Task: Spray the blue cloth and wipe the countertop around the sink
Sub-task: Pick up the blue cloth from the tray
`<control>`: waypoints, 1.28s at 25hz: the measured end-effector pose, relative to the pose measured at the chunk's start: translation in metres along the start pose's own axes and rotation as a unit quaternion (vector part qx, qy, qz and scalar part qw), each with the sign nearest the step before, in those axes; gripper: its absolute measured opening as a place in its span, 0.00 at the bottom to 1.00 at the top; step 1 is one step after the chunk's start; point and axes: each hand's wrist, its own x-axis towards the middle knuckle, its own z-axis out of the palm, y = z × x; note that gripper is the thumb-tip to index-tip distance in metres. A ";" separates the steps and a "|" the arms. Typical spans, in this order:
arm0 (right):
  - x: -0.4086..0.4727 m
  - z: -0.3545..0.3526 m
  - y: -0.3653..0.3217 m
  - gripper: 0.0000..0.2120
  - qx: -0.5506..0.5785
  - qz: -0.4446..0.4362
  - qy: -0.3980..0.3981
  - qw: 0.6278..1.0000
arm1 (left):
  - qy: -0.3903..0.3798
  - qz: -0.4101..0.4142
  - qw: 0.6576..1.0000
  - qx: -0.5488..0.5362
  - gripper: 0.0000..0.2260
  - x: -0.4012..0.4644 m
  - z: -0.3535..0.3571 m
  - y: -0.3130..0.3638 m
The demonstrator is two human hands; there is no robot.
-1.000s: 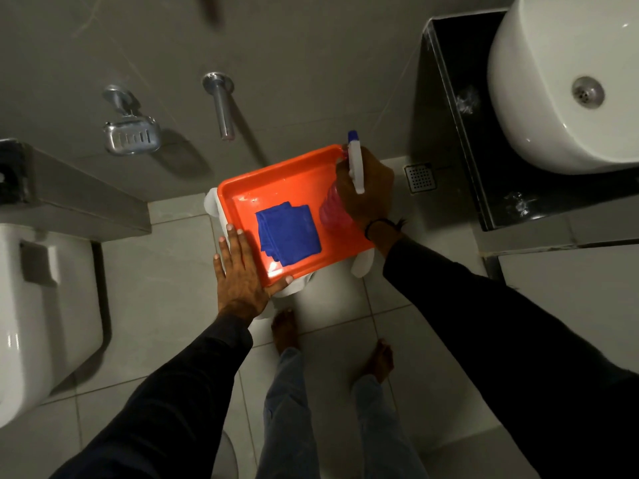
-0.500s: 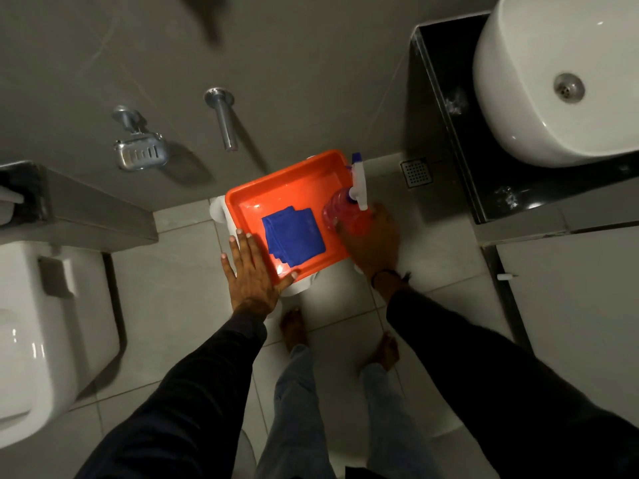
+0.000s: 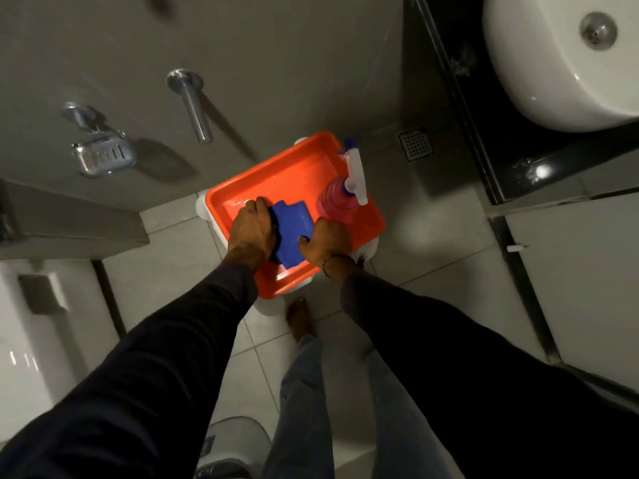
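At upper right, the glossy black bench (image 3: 511,167) around the white oval sink (image 3: 553,81) remains unwiped. At centre, the shallow orange plastic tray (image 3: 287,174) holds the pink spray bottle (image 3: 337,202), untouched; both hands, left (image 3: 250,229) and right (image 3: 326,240), grip the folded blue cloth (image 3: 292,233).

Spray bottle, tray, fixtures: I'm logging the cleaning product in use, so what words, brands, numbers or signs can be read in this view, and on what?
None can be read.
Spray bottle: pink body and white trigger, no label showing from above.
Orange tray: plain.
Blue cloth, between both hands: no tag visible.
Soap dish: embossed marks on it, too blurred to read.
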 end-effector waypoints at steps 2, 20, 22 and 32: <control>0.009 -0.001 -0.002 0.17 0.050 0.030 -0.042 0.997 | -0.015 -0.018 1.000 -0.013 0.22 0.002 -0.004 0.002; -0.101 -0.179 0.171 0.07 0.321 0.062 -0.102 0.939 | -0.061 -0.225 0.807 -0.543 0.09 -0.152 -0.016 0.203; -0.106 -0.209 0.207 0.07 0.319 0.076 -0.080 0.941 | -0.072 -0.200 0.821 -0.530 0.09 -0.147 -0.005 0.246; -0.061 -0.302 0.292 0.10 0.433 0.121 0.090 0.889 | -0.034 -0.100 0.893 -0.437 0.08 -0.046 -0.009 0.387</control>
